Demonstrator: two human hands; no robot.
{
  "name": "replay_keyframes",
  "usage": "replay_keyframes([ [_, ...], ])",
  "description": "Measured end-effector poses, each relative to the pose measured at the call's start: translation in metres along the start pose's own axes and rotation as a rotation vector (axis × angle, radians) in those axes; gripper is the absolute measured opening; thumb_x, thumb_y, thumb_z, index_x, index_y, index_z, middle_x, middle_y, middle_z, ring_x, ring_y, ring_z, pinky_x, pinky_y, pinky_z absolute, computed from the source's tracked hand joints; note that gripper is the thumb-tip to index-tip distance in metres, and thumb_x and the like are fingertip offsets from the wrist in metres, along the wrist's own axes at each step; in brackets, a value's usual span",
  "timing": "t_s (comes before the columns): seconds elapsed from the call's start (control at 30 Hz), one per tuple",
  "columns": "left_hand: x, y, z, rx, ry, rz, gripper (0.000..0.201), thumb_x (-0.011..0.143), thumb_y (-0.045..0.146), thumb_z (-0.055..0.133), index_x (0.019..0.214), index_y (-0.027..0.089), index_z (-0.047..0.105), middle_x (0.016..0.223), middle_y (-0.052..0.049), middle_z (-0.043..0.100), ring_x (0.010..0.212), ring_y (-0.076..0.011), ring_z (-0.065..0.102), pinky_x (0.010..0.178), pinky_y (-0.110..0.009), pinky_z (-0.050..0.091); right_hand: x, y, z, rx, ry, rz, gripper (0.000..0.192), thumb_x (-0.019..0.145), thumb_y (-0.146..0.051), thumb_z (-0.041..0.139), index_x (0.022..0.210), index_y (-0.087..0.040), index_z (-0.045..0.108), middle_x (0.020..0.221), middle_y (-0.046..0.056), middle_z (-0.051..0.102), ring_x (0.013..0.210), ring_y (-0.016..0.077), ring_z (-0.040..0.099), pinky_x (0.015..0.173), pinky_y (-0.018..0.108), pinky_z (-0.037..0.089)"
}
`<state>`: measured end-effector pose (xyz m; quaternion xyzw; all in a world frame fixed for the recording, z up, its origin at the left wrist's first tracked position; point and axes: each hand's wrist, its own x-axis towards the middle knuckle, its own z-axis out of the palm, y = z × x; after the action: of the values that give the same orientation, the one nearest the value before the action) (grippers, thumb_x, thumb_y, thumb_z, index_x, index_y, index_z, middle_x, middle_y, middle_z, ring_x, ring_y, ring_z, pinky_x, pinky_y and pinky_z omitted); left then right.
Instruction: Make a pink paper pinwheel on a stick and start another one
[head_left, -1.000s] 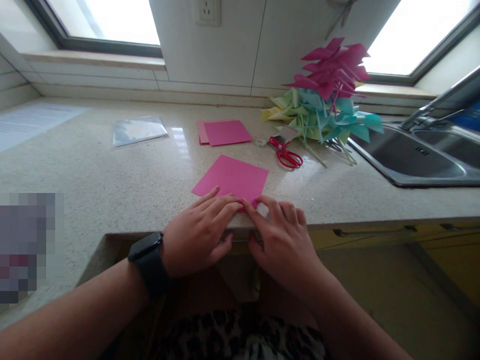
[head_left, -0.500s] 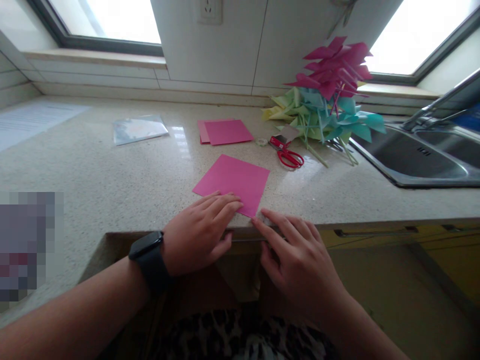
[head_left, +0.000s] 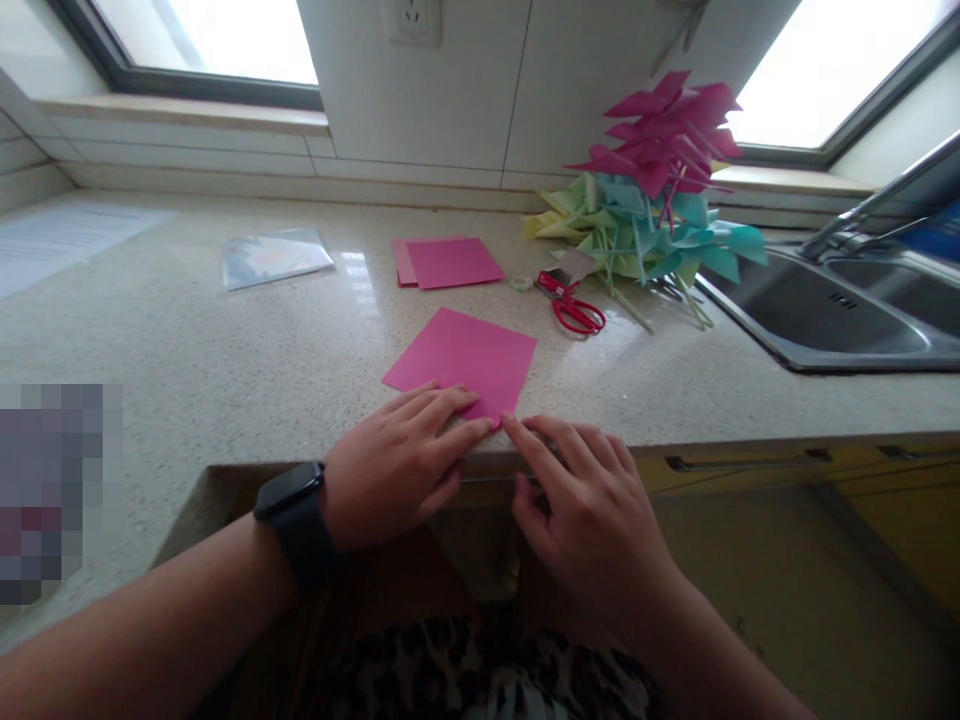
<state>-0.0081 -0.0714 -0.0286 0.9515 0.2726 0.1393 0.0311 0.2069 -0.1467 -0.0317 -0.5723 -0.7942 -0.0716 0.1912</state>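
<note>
**Pink paper pressed flat at the counter's edge**

A pink paper square (head_left: 463, 358) is laid flat on the speckled counter (head_left: 187, 350), close to the front edge. Its near corner is pressed down by the left hand (head_left: 397, 465). The fingers (head_left: 442, 420) of that hand are kept straight and close together, flat on the paper, and nothing is gripped by them. A dark watch (head_left: 295, 520) is worn on the left wrist.

The right hand (head_left: 589, 500) is placed just beside the left one. Its fingers (head_left: 525, 445) are spread a little and stretched out, and the near corner of the paper is touched by the tip of the first finger. Nothing is held in this hand either. The tips of both hands are almost met at that corner.

Past the fingertips, farther back on the counter, a small stack of pink sheets (head_left: 448, 262) is seen. To the right of that stack, red scissors (head_left: 571, 305) are laid down, with a small roll of tape (head_left: 520, 283) just beside them. Behind the scissors, a bunch of paper pinwheels (head_left: 652, 190) in pink, green and blue is piled up. A steel sink (head_left: 817, 310) is set far to the right of the right hand. Far to the left of the fingers, well back, a clear plastic sleeve (head_left: 274, 258) is laid flat.
</note>
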Motion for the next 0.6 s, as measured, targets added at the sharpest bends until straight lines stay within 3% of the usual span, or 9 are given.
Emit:
replay_keyframes([
  [0.2, 0.0, 0.0, -0.001, -0.005, 0.005, 0.004, 0.048, 0.091, 0.021, 0.056, 0.139, 0.017, 0.053, 0.145, -0.016, 0.051, 0.134, -0.0323, 0.05, 0.115, -0.052, 0.041, 0.001, -0.002, -0.001, -0.038, -0.006, -0.001, 0.039, 0.094, -0.022, 0.056, 0.132, -0.023, 0.065, 0.122, 0.008, 0.068, 0.102, 0.0284, 0.058, 0.088, 0.047, 0.042],
  [0.6, 0.002, 0.002, -0.003, -0.019, 0.006, 0.004, 0.044, 0.09, 0.019, 0.057, 0.134, 0.016, 0.055, 0.143, -0.015, 0.054, 0.133, -0.0315, 0.051, 0.115, -0.052, 0.041, -0.007, 0.001, -0.002, 0.021, -0.003, -0.024, 0.042, 0.095, -0.019, 0.054, 0.135, -0.023, 0.063, 0.133, 0.007, 0.065, 0.113, 0.0268, 0.058, 0.097, 0.045, 0.042],
])
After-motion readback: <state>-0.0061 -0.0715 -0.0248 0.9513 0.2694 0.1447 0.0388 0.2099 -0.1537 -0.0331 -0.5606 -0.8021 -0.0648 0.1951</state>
